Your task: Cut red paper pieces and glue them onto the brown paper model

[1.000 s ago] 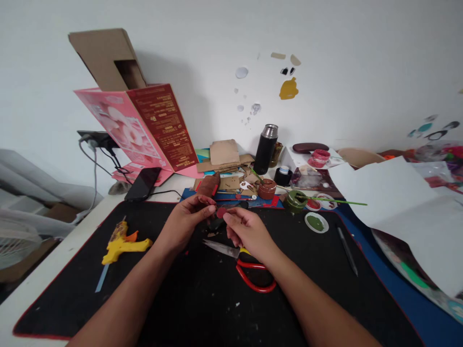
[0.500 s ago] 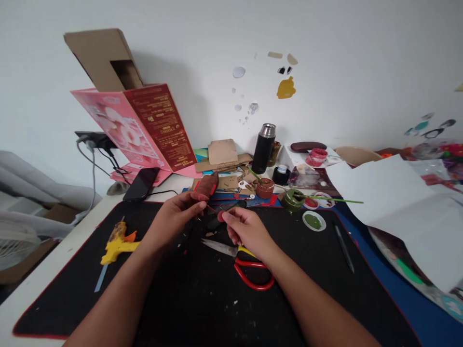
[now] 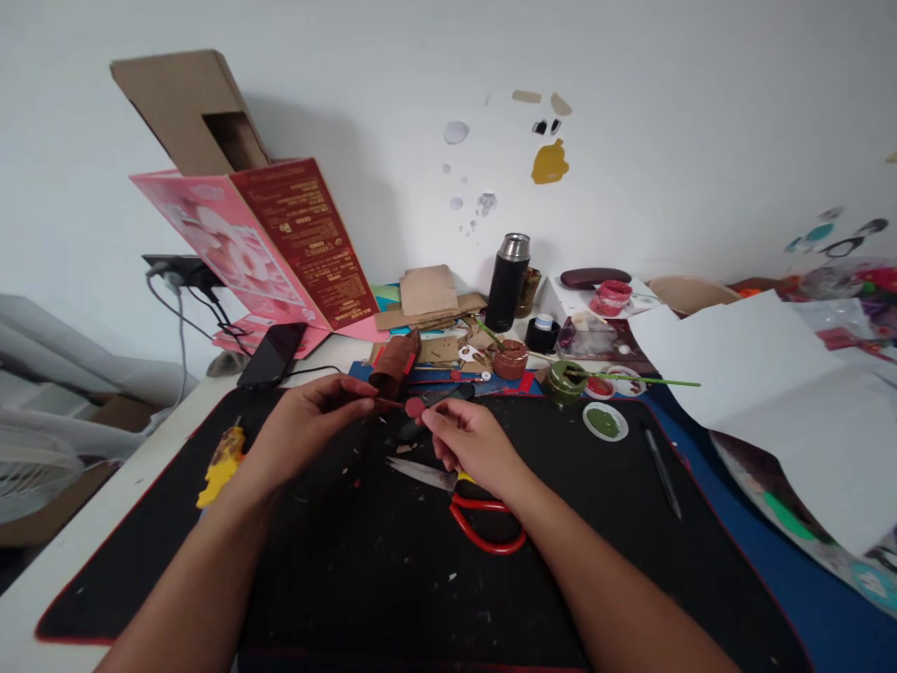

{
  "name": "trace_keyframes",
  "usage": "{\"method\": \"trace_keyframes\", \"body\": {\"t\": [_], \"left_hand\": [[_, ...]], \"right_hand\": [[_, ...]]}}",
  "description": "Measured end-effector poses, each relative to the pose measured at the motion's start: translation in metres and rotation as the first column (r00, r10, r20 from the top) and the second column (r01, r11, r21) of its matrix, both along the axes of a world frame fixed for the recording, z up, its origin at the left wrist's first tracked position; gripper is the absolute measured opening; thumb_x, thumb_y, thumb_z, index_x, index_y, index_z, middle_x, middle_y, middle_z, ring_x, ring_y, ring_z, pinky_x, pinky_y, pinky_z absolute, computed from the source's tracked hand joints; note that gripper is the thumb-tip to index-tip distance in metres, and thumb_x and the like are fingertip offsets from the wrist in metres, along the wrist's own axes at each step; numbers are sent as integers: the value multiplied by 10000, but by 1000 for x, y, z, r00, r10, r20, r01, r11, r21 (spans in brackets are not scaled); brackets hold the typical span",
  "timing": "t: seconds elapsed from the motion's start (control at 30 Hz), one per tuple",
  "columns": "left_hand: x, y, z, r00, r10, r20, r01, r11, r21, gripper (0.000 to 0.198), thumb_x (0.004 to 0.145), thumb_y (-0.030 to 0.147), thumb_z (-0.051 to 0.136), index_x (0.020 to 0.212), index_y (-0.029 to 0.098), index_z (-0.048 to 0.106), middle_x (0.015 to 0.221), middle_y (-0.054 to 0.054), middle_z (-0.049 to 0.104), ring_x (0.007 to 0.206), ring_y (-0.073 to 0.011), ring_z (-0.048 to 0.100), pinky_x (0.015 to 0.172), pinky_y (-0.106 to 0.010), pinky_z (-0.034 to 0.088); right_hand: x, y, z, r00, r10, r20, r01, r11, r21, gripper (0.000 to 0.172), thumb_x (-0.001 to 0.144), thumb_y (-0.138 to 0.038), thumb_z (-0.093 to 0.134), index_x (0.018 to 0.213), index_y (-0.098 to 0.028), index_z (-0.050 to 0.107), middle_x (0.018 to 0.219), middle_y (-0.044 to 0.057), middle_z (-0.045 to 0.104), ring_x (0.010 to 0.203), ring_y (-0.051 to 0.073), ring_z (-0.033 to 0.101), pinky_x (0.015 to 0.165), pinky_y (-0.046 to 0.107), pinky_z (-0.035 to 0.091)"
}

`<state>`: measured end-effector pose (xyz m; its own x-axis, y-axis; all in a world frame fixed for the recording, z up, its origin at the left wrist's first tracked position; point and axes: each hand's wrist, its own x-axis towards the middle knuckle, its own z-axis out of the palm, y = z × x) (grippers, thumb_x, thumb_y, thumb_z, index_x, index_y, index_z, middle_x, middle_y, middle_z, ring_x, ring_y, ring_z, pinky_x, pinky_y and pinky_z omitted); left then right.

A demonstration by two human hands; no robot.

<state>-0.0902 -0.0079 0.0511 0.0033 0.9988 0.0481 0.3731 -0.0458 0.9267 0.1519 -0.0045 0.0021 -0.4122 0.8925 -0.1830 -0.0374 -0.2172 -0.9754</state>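
Note:
My left hand pinches a thin brown strip between thumb and fingers; its exact kind is too small to tell. The thumb and fingertips of my right hand hold a small round dark-red disc. The strip's tip points at the disc's edge; whether they touch I cannot tell. Scissors with red and yellow handles lie below my right hand, blades partly apart. Just beyond the hands sits a brown painted roll. A yellow glue gun rests left of my left forearm, partly hidden by it.
A black mat covers the desk. Behind it stand paint jars, a green paint jar with a brush, and a black thermos. A phone lies left, a pen and white paper right.
Both hands have shifted slightly left with the strip and disc. The disc now shows its round face more fully, and my left forearm covers more of the glue gun. The view has shifted slightly.

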Motion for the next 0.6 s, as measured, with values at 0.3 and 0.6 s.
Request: {"method": "trace_keyframes", "body": {"t": [0.3, 0.6], "left_hand": [[-18, -5, -19, 972, 191, -135, -175, 977, 122, 379, 694, 584, 848, 881, 257, 815, 914, -47, 834, 854, -263, 749, 831, -350, 576], [-10, -1, -34, 956, 196, -217, -166, 975, 146, 320, 763, 533, 771, 936, 269, 825, 926, -40, 836, 868, -266, 752, 828, -347, 554]], "right_hand": [[-1, -1, -3, 999, -29, 16, 28, 997, 71, 235, 974, -430, 649, 940, -199, 670, 589, -66, 562, 458, 95, 504, 451, 214, 404], [-3, -6, -3, 993, -13, 116, 0, 993, 114, 206, 1019, -392, 624, 980, -199, 683, 618, -58, 577, 466, 99, 507, 453, 212, 409]]}}
